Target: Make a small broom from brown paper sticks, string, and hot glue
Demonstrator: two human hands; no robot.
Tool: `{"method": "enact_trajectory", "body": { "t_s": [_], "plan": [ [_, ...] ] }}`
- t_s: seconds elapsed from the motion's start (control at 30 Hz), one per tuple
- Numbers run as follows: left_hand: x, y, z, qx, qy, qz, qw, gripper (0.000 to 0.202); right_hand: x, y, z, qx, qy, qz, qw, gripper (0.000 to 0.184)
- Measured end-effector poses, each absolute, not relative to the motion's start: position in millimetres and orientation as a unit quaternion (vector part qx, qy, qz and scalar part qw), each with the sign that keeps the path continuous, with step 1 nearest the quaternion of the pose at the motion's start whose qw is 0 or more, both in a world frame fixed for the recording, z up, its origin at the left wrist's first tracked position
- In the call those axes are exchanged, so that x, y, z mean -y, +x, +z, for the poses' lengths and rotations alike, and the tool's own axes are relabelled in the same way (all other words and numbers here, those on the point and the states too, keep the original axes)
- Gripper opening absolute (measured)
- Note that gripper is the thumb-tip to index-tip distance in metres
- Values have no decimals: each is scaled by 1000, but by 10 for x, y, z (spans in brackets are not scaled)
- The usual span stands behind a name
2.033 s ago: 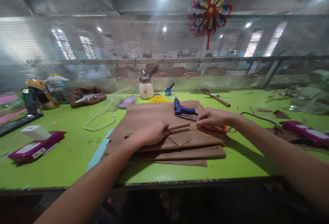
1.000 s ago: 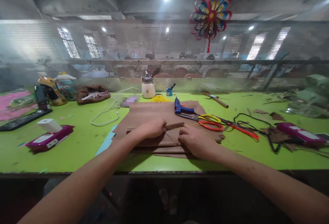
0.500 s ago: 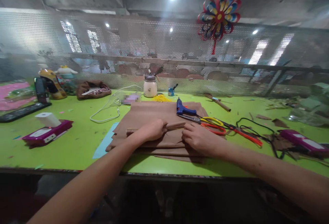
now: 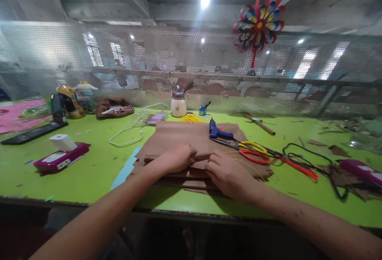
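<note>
A stack of brown paper sheets (image 4: 179, 134) lies on the green table (image 4: 95, 168) in front of me. On it sits a thin rolled brown paper stick (image 4: 201, 156). My left hand (image 4: 171, 160) is closed around the left part of the stick. My right hand (image 4: 228, 172) rests on the stack with its fingers curled at the stick's right end. A thin yellow string (image 4: 247, 164) trails right of my right hand.
A blue glue gun (image 4: 217, 132), yellow and red scissors (image 4: 250, 150) and black cables (image 4: 307, 158) lie to the right. A jar (image 4: 178, 105), white cable (image 4: 128, 134), magenta cases (image 4: 61, 160) and brown scraps (image 4: 337, 148) surround the stack. A perforated screen (image 4: 119, 73) backs the table.
My right hand came from the scissors area to the stick beside my left hand, then slid closer to it. The camera view shifted slightly.
</note>
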State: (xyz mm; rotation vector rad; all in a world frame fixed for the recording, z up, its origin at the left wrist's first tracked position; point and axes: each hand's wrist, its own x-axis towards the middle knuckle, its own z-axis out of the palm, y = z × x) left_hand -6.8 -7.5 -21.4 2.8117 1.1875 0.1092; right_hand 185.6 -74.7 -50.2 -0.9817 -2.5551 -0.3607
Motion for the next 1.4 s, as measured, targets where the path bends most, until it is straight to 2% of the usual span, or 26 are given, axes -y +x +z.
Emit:
{"method": "enact_trajectory", "body": {
  "t_s": [0.17,0.33,0.57,0.73,0.93,1.2,1.4],
  "plan": [
    [119,-99,-210,-393,916,41,73,28,679,1899,-278,910,-337,-3,241,14],
    [145,-129,-253,-401,912,51,65,37,622,1895,-185,910,-326,100,236,12],
    [92,-163,-414,-377,920,100,39,51,380,1956,-315,920,-305,80,234,12],
    [98,-151,-423,-376,912,156,43,38,289,2011,-397,912,-326,82,233,12],
    [153,-145,-362,-396,908,137,14,18,357,2014,-431,902,-360,86,223,14],
    [112,-158,-371,-390,909,136,64,12,330,2017,-457,891,-387,76,223,16],
    [153,-148,-250,-385,909,96,126,26,296,2016,-521,881,-387,85,257,8]
  ]
}}
